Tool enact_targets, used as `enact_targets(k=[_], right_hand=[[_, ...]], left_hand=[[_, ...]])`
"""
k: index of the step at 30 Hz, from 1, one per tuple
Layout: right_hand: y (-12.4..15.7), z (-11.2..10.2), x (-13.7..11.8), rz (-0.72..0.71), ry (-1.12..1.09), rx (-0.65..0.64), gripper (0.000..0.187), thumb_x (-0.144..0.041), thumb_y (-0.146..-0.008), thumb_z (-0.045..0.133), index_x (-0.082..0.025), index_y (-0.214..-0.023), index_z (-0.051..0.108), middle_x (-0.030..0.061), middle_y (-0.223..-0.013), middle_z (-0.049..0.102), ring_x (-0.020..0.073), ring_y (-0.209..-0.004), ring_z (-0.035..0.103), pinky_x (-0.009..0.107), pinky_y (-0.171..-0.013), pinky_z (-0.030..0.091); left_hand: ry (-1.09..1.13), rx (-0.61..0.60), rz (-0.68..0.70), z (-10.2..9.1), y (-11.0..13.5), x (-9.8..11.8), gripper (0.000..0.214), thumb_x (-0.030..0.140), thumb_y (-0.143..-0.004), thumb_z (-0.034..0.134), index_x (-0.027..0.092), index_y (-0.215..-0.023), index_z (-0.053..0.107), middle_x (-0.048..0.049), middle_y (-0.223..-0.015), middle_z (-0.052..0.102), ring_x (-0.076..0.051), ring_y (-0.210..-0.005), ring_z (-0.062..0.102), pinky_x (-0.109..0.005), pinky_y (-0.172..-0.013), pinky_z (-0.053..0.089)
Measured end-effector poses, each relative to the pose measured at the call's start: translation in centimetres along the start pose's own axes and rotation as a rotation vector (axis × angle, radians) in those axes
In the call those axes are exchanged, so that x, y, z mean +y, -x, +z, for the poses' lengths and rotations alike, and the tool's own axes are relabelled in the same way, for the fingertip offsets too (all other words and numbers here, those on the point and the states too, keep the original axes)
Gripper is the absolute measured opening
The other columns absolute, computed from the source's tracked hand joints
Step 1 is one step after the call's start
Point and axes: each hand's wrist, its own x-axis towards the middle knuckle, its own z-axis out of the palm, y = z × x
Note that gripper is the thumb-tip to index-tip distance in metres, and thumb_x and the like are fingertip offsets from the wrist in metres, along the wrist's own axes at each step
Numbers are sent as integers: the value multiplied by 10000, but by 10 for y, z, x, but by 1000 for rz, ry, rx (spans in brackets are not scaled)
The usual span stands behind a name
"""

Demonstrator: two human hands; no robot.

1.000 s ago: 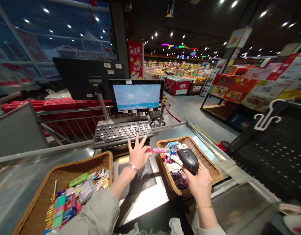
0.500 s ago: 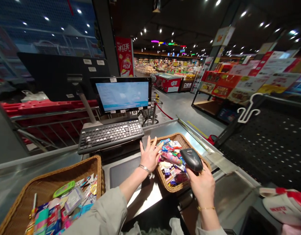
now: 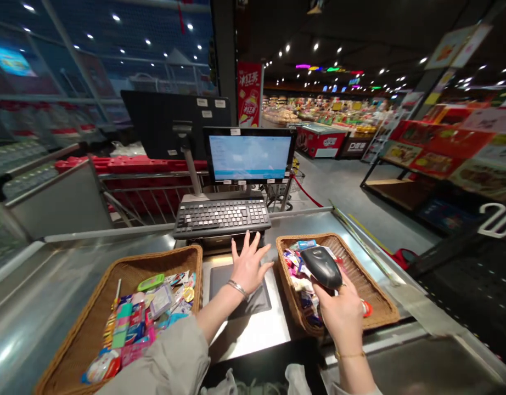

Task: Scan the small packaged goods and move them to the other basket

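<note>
Wicker basket (image 3: 162, 264) of small packaged sweets sits at left on the steel checkout counter (image 3: 39, 291). Beside it, the left hand (image 3: 249, 269) hovers empty above a black pad (image 3: 240, 291), its fingers (image 3: 248, 240) spread wide. Farther right, the right hand (image 3: 339, 312) wraps tightly around a black handheld barcode scanner (image 3: 321, 267), held over a second wicker basket (image 3: 362, 263) of packaged goods.

A single camera worn on the person's head looks forward and down from close above the left hand (image 3: 248, 269) and right hand (image 3: 339, 312), taking in the bench (image 3: 39, 291) below, the screen (image 3: 249, 158) ahead and the shop (image 3: 322, 112) well beyond.
</note>
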Motion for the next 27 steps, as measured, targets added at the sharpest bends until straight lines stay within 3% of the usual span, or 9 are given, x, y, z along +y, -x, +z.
enact_targets(k=[5, 11, 16, 21, 27], right_hand=[[3, 26, -23, -120, -42, -104, 462, -545, -702, 613, -173, -959, 707, 172, -1233, 643, 317, -1190, 559, 492, -1046, 393], [15, 59, -46, -309, -73, -235, 344, -481, -750, 597, -175, -854, 714, 159, -1129, 688, 305, -1248, 523, 484, -1066, 384], [27, 80, -67, -380, -79, -323, 310, -463, -747, 593, -184, -807, 714, 145, -1036, 713, 317, -1247, 520, 505, -1066, 375], [41, 99, -85, -431, -53, -382, 313, -429, -713, 613, -173, -857, 720, 156, -1113, 697, 314, -1260, 513, 496, -1057, 381], [56, 117, -99, -472, -61, -475, 295, -411, -707, 609, -177, -852, 715, 129, -1055, 721, 302, -1273, 509, 480, -1051, 389]], left_hand=[[-36, 46, -97, -21, 23, -32, 431, 384, -904, 572, 288, -1324, 554, -87, -1557, 346, -348, -1479, 164, -706, -1136, 106], [-97, 99, -223, -42, 54, -73, 456, 374, -909, 560, 255, -1348, 538, -101, -1563, 326, -355, -1479, 149, -688, -1144, 129], [-141, 111, -328, -56, 82, -101, 462, 382, -908, 558, 245, -1349, 535, -98, -1566, 319, -360, -1475, 157, -690, -1146, 109], [-169, 118, -427, -68, 110, -124, 459, 352, -897, 573, 242, -1341, 540, -98, -1562, 330, -361, -1474, 164, -693, -1147, 101], [-213, 114, -499, -72, 137, -148, 454, 372, -904, 560, 234, -1336, 548, -113, -1549, 354, -356, -1471, 185, -672, -1152, 150]])
